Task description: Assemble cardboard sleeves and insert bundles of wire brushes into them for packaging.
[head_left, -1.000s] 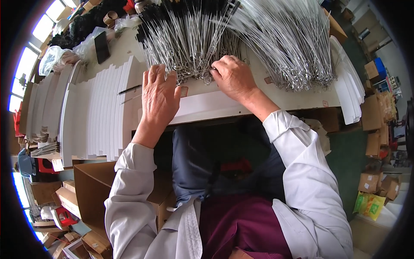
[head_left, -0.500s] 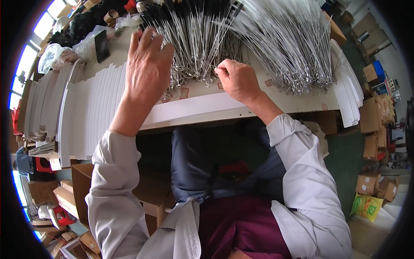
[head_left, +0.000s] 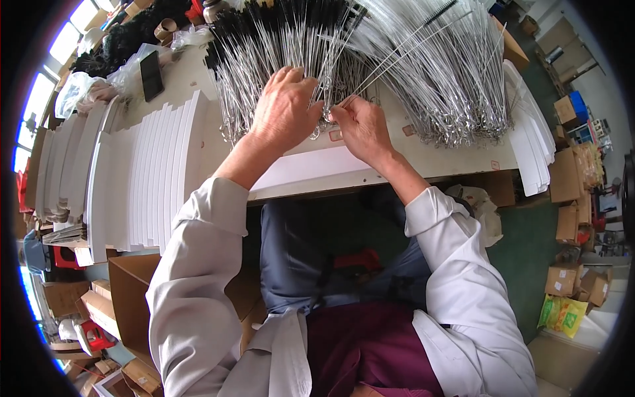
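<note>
Observed from beside the bench: a pale worktable (head_left: 456, 162) carries the entire arrangement, its near edge running across above the worker's knees. On its right half lies a broad heap of pale-tipped wire brushes (head_left: 450, 92), looped ends pointing toward the worker. Left of it, in front of both hands, is a second heap of black-tipped wire brushes (head_left: 264, 53), loops likewise facing the worker. Further left, a row of white cartons (head_left: 159, 172) (flat and narrow, by my reading) stands packed side by side. Below that row sits an open cardboard box (head_left: 132, 298). A long white strip (head_left: 317, 165) lies along the front edge of the table.

The left hand (head_left: 288, 109) is over the loops of the black-tipped heap, fingers bent; I cannot tell whether it grips anything. The right hand (head_left: 364, 129), just beside it, has thumb and fingers closed on at least two thin brushes (head_left: 442, 11); their shafts slant up and right across the pale-tipped heap, one ending in dark bristles. A dark phone (head_left: 151, 76) rests beyond the cartons. Smallest noted: a reddish mark (head_left: 336, 135) on the tabletop near the right hand.
</note>
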The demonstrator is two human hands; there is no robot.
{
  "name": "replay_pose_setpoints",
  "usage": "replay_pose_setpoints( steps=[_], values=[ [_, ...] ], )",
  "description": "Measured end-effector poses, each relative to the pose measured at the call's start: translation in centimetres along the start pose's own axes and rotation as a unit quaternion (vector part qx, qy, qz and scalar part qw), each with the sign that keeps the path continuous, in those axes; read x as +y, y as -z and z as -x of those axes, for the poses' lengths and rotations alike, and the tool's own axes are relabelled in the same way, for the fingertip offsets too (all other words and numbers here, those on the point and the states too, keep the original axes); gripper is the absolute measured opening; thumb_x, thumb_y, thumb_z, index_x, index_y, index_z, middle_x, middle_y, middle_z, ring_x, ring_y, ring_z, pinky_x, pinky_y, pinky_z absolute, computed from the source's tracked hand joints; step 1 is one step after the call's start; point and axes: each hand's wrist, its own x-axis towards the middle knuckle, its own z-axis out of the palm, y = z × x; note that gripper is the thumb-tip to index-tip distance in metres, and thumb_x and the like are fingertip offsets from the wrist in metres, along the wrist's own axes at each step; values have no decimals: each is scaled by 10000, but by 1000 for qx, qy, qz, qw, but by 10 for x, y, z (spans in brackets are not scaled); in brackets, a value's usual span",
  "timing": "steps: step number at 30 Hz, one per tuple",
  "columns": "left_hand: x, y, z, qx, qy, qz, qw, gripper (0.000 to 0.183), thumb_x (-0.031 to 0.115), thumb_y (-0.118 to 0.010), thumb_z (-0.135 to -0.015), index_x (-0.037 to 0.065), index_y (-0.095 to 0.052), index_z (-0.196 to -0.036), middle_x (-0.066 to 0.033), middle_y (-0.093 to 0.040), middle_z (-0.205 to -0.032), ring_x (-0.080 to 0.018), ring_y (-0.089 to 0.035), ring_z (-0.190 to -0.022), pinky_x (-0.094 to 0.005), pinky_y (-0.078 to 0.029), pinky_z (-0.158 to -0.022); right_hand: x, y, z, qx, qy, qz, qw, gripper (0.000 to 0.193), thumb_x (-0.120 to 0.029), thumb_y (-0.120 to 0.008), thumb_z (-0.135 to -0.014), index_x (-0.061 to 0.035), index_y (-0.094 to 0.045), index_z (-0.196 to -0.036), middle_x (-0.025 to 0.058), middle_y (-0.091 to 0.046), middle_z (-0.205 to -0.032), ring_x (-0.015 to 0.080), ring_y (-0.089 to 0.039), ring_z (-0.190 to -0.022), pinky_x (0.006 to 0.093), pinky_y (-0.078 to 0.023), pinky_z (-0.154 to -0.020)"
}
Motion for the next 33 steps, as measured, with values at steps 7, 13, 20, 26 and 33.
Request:
replay_pose_setpoints(
  steps=[7, 13, 20, 26, 33],
  values=[
    [-14, -14, 3, -34, 56, 55, 996, 272, 122, -758, -832, 26, -708, -1081, -190, -655, -1248, -371, -581, -1234, -445, -463, -1067, -31, 20, 9, -44, -20, 27, 998, 214, -134, -633, -959, 67, -674, -900, 96, -681, -705, 132, -663, -639, 304, -525, -567],
    [-11, -18, 0, -32, 71, 64, 995, 255, 109, -755, -835, 20, -706, -1069, -174, -660, -1239, -365, -586, -1221, -448, -473, -1045, -18, 10, 25, -10, 47, 85, 995, 196, -140, -633, -923, 41, -684, -867, 218, -700, -782, 391, -697, -758, 460, -541, -699],
    [-12, -21, 2, -14, 67, 78, 995, 226, 109, -750, -843, 17, -713, -1046, -173, -667, -1224, -368, -587, -1216, -441, -475, -1042, -32, 6, 58, -12, 78, 92, 993, 142, -102, -623, -924, 29, -670, -896, 229, -679, -909, 425, -665, -843, 482, -532, -773],
    [-12, -19, 2, -9, 58, 74, 996, 215, 108, -741, -855, 12, -707, -1045, -179, -669, -1209, -366, -593, -1197, -439, -479, -1031, -67, 27, 127, -61, 96, 110, 987, 100, -63, -613, -923, 31, -623, -890, 187, -671, -918, 394, -664, -847, 450, -532, -759],
    [18, 3, 29, 71, 71, 103, 990, 192, 122, -724, -881, 6, -701, -1032, -182, -702, -1025, -374, -673, -980, -447, -535, -882, -93, 46, 185, -101, 18, 33, 994, 68, -11, -642, -911, 16, -607, -859, 155, -681, -920, 286, -664, -790, 369, -530, -727]
  ],
)
